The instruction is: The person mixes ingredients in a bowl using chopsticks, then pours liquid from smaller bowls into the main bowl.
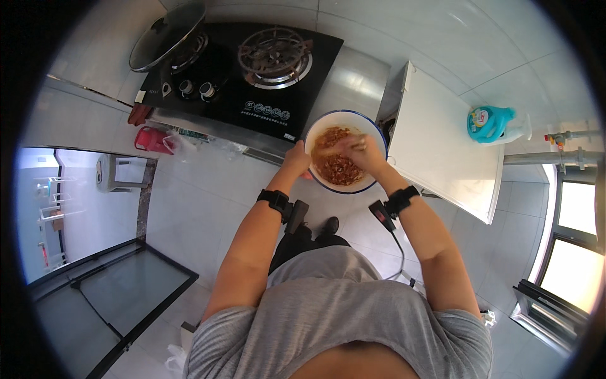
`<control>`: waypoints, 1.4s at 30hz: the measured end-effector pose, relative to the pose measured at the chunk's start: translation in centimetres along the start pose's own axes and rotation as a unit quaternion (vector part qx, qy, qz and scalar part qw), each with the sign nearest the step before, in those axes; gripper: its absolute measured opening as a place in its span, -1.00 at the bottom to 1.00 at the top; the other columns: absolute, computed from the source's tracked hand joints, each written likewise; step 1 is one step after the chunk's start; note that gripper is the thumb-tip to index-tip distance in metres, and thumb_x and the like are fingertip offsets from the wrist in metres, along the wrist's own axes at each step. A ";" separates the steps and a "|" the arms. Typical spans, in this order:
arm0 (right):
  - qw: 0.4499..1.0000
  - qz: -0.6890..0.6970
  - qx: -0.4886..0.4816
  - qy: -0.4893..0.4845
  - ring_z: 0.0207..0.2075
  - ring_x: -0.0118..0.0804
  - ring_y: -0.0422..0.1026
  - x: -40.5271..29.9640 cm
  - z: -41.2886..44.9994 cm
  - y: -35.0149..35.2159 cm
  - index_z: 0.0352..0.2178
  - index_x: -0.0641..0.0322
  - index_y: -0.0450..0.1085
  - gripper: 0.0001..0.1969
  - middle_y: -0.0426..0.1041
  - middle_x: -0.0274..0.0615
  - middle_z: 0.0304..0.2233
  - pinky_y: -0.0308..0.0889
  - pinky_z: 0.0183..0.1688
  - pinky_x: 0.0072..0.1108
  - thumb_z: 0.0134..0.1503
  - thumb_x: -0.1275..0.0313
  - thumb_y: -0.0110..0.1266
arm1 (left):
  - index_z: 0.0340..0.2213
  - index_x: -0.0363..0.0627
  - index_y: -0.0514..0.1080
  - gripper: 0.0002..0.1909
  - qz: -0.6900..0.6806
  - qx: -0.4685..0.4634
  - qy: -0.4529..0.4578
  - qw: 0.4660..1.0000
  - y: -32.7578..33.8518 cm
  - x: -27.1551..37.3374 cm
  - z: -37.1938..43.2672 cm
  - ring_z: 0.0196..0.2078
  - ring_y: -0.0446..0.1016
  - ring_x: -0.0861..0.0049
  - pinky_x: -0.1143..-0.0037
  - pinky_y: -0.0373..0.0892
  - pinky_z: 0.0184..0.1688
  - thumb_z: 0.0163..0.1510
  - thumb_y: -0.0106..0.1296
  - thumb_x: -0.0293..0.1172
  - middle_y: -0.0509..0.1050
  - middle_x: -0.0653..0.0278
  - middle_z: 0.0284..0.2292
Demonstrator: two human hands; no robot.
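Note:
A white enamel basin with a blue rim is in front of me, beside the stove's front right corner. Inside lies a reddish-brown chopped mixture with oily sauce on the basin's wall. At the left side of the rim, my left hand grips the basin, thumb up along the edge. My right hand reaches over the basin's right side, its fingers curled above the mixture. Motion blur hides whether it holds a utensil or only touches the food.
A black gas stove carries a burner grate and a glass-lidded pan. Right of the basin is a white countertop, with a blue detergent bottle beyond. A red plastic container sits left below the stove; a dark-framed glass door stands behind left.

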State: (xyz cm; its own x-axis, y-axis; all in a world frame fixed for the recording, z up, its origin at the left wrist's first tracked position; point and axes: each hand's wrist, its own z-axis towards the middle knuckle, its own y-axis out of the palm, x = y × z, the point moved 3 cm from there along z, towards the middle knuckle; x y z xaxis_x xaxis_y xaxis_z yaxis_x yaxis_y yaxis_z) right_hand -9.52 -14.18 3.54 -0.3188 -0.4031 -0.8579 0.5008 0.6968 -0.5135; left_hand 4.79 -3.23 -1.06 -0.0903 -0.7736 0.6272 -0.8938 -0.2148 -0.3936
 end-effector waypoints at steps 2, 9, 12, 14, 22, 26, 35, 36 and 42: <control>0.991 0.075 0.110 -0.030 -0.55 -0.48 0.33 2.8 0.7 -1.5 -0.53 0.41 0.36 -0.86 0.40 -0.20 -0.58 0.26 -0.50 -0.70 -0.16 0.51 0.01 | -0.09 -0.18 0.02 -0.50 -0.047 -0.033 -0.017 0.998 0.6 -0.2 0.5 -0.60 0.43 0.26 0.54 0.37 -0.75 -0.16 -0.26 -0.56 0.29 -0.07 -0.27; 0.925 0.132 0.060 0.353 -0.59 -0.34 0.36 2.8 -3.0 -2.6 -0.60 0.48 0.33 -0.90 0.40 -0.07 -0.58 0.28 -0.55 -0.65 -0.18 0.64 -0.14 | -0.07 -0.16 0.01 -0.47 -0.071 0.000 -0.037 0.997 0.1 -2.0 0.6 -0.52 0.43 0.25 0.54 0.38 -0.72 -0.16 -0.26 -0.54 0.26 -0.02 -0.21; 0.938 0.276 0.131 0.164 -0.61 -0.37 0.34 5.1 -1.6 -0.7 -0.58 0.48 0.32 -0.87 0.38 -0.06 -0.56 0.29 -0.58 -0.66 -0.19 0.68 -0.20 | -0.08 -0.15 0.03 -0.49 -0.056 0.001 -0.008 0.998 0.4 -0.5 0.3 -0.51 0.43 0.26 0.52 0.38 -0.72 -0.16 -0.26 -0.54 0.28 -0.03 -0.24; 0.928 0.287 0.173 0.165 -0.62 -0.38 0.34 4.8 -0.6 -2.5 -0.59 0.48 0.32 -0.87 0.38 -0.07 -0.57 0.29 -0.58 -0.66 -0.18 0.67 -0.20 | -0.14 -0.17 0.09 -0.57 -0.067 -0.029 -0.001 0.997 0.3 -1.0 0.3 -0.53 0.43 0.26 0.51 0.38 -0.72 -0.15 -0.26 -0.54 0.30 -0.02 -0.28; 0.925 0.290 0.139 0.201 -0.66 -0.34 0.34 5.3 -3.0 -0.3 -0.60 0.49 0.33 -0.82 0.37 -0.06 -0.59 0.30 -0.60 -0.65 -0.26 0.69 -0.25 | -0.13 -0.14 0.07 -0.57 -0.058 -0.017 -0.001 0.998 0.0 -1.0 1.1 -0.65 0.42 0.28 0.49 0.38 -0.73 -0.14 -0.29 -0.54 0.35 -0.03 -0.38; 0.904 0.324 0.215 0.177 -0.64 -0.31 0.36 5.6 -2.5 -3.4 -0.60 0.51 0.30 -0.87 0.37 -0.02 -0.58 0.33 -0.58 -0.62 -0.22 0.68 -0.21 | -0.15 -0.15 0.07 -0.58 -0.048 0.024 0.023 0.998 0.0 -2.0 1.8 -0.66 0.42 0.29 0.49 0.37 -0.74 -0.14 -0.30 -0.55 0.36 -0.03 -0.40; 0.905 0.324 0.240 0.137 -0.67 -0.34 0.35 6.5 -1.5 -3.7 -0.62 0.47 0.31 -0.86 0.38 -0.04 -0.60 0.32 -0.63 -0.62 -0.17 0.70 -0.23 | -0.14 -0.18 0.08 -0.57 -0.046 -0.036 -0.009 0.998 0.3 -0.5 1.5 -0.69 0.41 0.33 0.55 0.36 -0.74 -0.15 -0.28 -0.56 0.37 0.00 -0.41; 0.909 0.292 0.231 0.188 -0.62 -0.32 0.37 6.0 -1.7 -4.4 -0.55 0.48 0.31 -0.85 0.38 -0.05 -0.58 0.32 -0.57 -0.63 -0.18 0.68 -0.23 | -0.15 -0.20 0.09 -0.58 -0.071 -0.008 -0.026 0.997 0.1 -1.7 1.9 -0.69 0.41 0.34 0.56 0.36 -0.74 -0.14 -0.27 -0.55 0.37 0.00 -0.41; 0.913 0.250 0.057 0.316 -0.55 -0.31 0.39 4.4 -2.8 -1.1 -0.54 0.41 0.31 -0.89 0.38 -0.12 -0.58 0.38 -0.52 -0.59 -0.17 0.65 -0.17 | -0.22 -0.38 0.15 -0.64 -0.097 -0.065 -0.043 0.992 -0.2 -3.4 3.3 -0.70 0.41 0.36 0.57 0.36 -0.74 -0.12 -0.22 -0.50 0.37 -0.03 -0.45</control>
State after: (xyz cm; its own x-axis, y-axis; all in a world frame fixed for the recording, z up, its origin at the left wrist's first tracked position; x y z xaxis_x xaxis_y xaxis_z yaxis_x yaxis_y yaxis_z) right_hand -13.73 -15.03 0.39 -0.4107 0.3974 -0.8207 0.7797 0.6196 -0.0902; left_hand 6.73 -2.51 -5.34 0.1217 -0.7738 0.6216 -0.9405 -0.2900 -0.1769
